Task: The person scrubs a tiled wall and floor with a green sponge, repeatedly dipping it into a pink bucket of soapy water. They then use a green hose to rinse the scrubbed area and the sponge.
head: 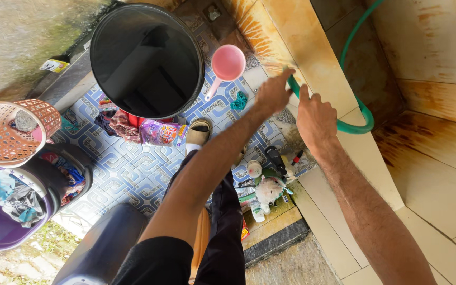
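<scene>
Over the cream tiled ledge (339, 68) of a stained water basin, both bare hands at a green rubber hose (355, 125). Left hand (273, 94) with fingers half spread, index tip touching the hose end where it meets the ledge edge; whether actually gripping it, cannot tell. Right hand (315, 117) just beside, knuckles up, fingers curled down over the same stretch of hose, apparently closed on it, though the fingertips are hidden. Hose looping from the hands across the ledge top, then curving up along the rust-streaked inner wall toward the upper edge of the view.

Below on the blue-and-white patterned floor tiles (127, 169): a large black plastic bucket (146, 59), and just beside its rim a pink plastic dipper with a handle (226, 64). Under the bucket's near side, a crumpled purple detergent pouch (160, 133) and some coloured cloth. One foot in a tan sandal (198, 132) near the pouch. At the foot of the ledge, a cluster of small bottles and a brush (265, 184). Far left, an orange woven plastic basket (11, 132) above a purple tub holding clothes (1, 211), with a dark tub between them and the tiles.
</scene>
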